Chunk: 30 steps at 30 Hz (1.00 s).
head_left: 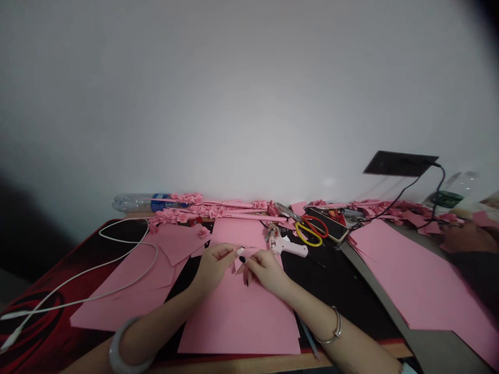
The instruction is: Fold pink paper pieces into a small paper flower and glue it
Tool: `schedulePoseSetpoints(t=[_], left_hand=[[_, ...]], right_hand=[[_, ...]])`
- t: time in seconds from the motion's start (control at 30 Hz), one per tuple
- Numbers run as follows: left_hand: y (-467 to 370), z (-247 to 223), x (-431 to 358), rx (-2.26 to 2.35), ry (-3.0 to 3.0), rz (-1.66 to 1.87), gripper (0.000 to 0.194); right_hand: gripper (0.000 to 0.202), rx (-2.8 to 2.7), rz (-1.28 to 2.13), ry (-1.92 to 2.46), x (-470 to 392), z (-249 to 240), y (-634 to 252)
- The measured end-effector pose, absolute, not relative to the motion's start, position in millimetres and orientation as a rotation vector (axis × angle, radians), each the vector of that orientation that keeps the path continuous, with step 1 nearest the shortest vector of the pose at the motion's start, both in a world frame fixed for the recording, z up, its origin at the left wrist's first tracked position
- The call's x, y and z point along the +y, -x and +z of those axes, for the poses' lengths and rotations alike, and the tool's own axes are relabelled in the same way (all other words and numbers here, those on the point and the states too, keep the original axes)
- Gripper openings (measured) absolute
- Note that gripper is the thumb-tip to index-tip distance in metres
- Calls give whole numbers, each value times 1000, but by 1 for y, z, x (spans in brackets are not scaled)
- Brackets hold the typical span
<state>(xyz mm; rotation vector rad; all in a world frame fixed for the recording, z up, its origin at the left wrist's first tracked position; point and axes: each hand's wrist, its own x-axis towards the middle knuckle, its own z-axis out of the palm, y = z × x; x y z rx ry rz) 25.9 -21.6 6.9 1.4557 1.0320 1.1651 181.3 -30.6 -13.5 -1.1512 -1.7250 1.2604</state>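
My left hand (218,262) and my right hand (265,270) meet over a stack of pink paper sheets (241,322). Between their fingertips they pinch a small piece of pink paper (249,252), mostly covered by the fingers. Its exact shape is too small to make out. Just beyond my right hand lies a white glue gun (290,248). Scissors with red and yellow handles (312,234) rest behind it.
Pink paper flowers (212,210) line the wall beside a plastic bottle (136,201). A white cable (89,298) crosses pink sheets (136,280) at left. At right are a phone (327,224), more sheets (421,280) and another person's hand (470,237).
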Motion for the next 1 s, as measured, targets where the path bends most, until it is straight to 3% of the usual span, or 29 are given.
schedulePoseSetpoints(t=[0.8, 1.0], left_hand=[[-23, 10, -24, 1075, -1522, 1140, 28], [-24, 11, -23, 1136, -1552, 1180, 28]], right_hand=[[43, -1779, 1289, 1130, -32, -6, -181], [28, -1581, 1307, 1081, -33, -4, -180]])
